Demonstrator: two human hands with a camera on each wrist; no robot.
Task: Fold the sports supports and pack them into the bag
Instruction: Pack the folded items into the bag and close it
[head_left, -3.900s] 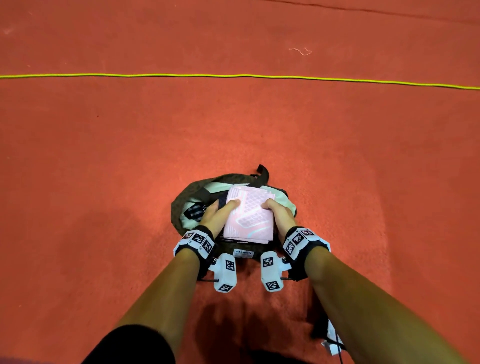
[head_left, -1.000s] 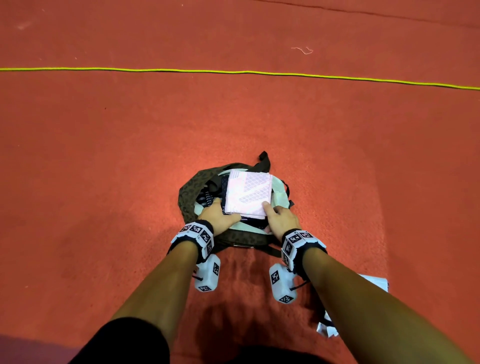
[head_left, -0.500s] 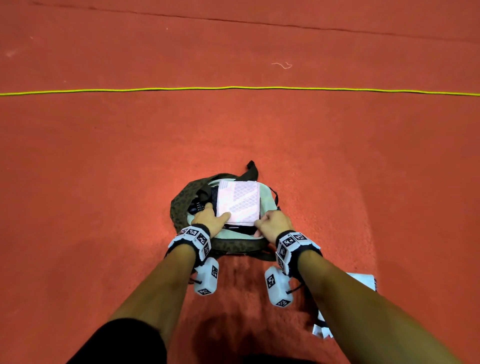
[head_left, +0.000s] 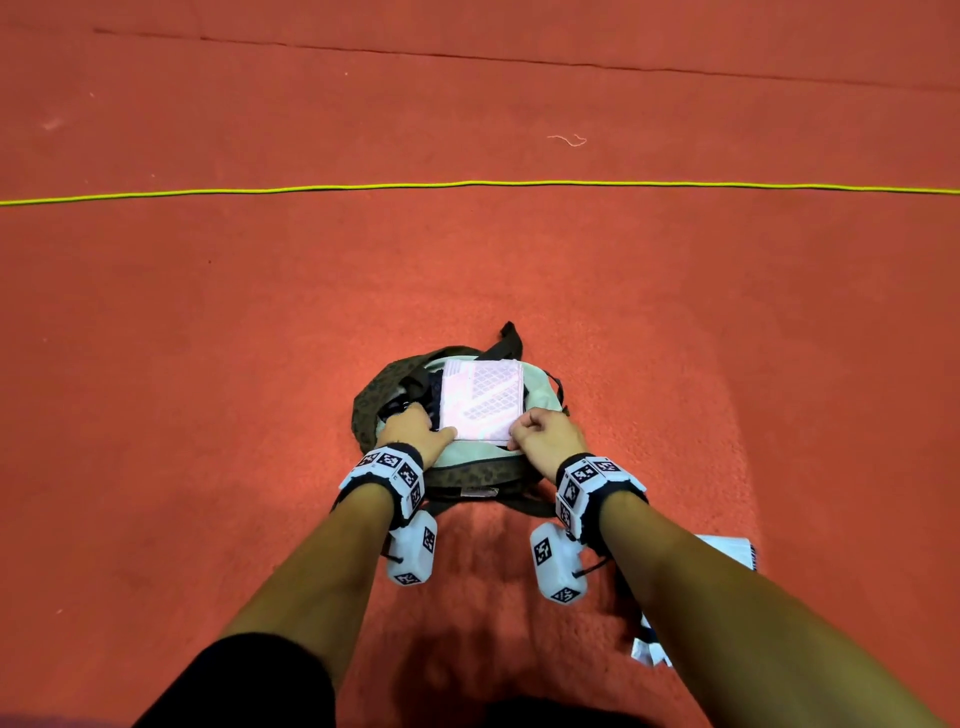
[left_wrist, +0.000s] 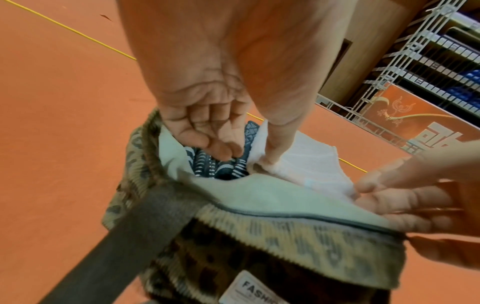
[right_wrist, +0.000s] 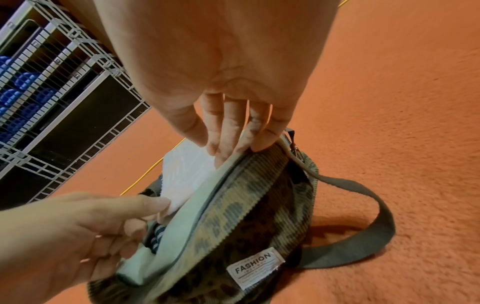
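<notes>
A leopard-print corduroy bag (head_left: 470, 475) with a pale green lining (left_wrist: 259, 193) lies open on the red floor. A folded pink-and-white support (head_left: 480, 400) sits upright in its mouth, beside a dark patterned support (left_wrist: 221, 166) deeper inside. My left hand (head_left: 431, 428) reaches into the bag at the support's near left corner. Its thumb (left_wrist: 272, 152) presses on the white fabric and its curled fingers sit on the dark support. My right hand (head_left: 524, 431) is curled over the bag's near rim (right_wrist: 233, 164), fingertips against the support's near right corner.
A yellow cord (head_left: 467, 183) runs across the floor beyond the bag. White items (head_left: 727, 551) lie on the floor under my right forearm. The bag's grey strap (right_wrist: 363, 236) loops to the right. A wire rack (right_wrist: 64, 86) stands further off.
The pink-and-white support has gone from lying on top in both hands to standing lower in the bag's mouth. My hands slid to its near corners and the right one curled over the rim.
</notes>
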